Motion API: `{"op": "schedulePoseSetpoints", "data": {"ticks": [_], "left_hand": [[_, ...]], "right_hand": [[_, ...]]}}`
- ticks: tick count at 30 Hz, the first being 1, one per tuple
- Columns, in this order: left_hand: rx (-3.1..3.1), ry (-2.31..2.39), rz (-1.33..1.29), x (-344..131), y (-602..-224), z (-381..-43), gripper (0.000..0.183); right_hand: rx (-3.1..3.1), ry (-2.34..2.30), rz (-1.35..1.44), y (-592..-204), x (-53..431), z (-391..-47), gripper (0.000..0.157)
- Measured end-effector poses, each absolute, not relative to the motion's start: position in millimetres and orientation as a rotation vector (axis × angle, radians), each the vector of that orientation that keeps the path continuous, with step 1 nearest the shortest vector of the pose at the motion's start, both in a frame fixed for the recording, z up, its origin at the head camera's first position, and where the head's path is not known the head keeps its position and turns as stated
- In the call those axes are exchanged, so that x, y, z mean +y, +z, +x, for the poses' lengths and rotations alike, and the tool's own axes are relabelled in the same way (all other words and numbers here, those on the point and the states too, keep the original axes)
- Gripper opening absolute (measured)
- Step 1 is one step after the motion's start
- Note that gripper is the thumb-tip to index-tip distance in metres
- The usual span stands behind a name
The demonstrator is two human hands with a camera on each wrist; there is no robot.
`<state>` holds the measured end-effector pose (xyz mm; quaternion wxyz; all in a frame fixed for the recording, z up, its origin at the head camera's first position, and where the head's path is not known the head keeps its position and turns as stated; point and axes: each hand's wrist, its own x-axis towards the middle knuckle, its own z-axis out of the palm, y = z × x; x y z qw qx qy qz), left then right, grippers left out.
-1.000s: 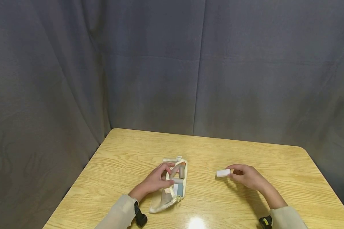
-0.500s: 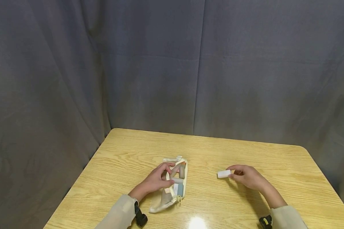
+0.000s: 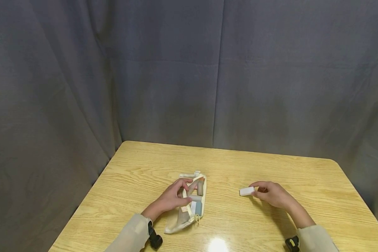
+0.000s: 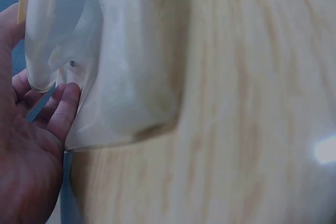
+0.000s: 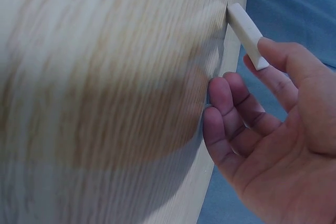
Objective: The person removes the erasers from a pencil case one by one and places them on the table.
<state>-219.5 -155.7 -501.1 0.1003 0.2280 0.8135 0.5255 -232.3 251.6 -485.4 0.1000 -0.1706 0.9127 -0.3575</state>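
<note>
My left hand [image 3: 168,199] grips the open edge of a pale see-through mesh pouch [image 3: 179,224] with thumb and fingers. The pouch lies on the table, its mouth spread. Inside are a grey piece [image 3: 200,188], a whitish piece [image 3: 195,198] and a blue-and-white one [image 3: 198,208], with a bit of orange near the far end. In the left wrist view the mesh [image 4: 126,77] bulges beside the curled fingers. To the right, my right hand [image 3: 271,194] pinches one end of a white eraser [image 3: 247,191] between thumb and index finger; its far end meets the tabletop in the right wrist view.
The wooden table [image 3: 239,224] has rounded far corners, and a grey curtain [image 3: 163,87] hangs behind and to the left. A bright glare spot sits near its front. Black straps [image 3: 154,238] are around both wrists.
The white eraser and the right fingertips have shifted very slightly to the right in the head view. The left hand keeps its grip on the pouch.
</note>
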Motion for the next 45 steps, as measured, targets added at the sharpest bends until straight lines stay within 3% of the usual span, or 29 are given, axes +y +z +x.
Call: {"op": "schedulePoseSetpoints", "data": {"ticks": [9, 32, 45], "left_hand": [[2.441, 1.513, 0.665, -160, -526, -233, 0.029], [2.449, 1.474, 0.683, -162, -527, -233, 0.028], [2.411, 1.519, 0.678, -158, -518, -229, 0.028]], "right_hand": [[2.692, -1.057, -0.47, -487, 252, -232, 0.034], [2.653, -1.035, -0.397, -493, 251, -229, 0.035], [2.62, -1.06, -0.381, -493, 252, -232, 0.044]]}}
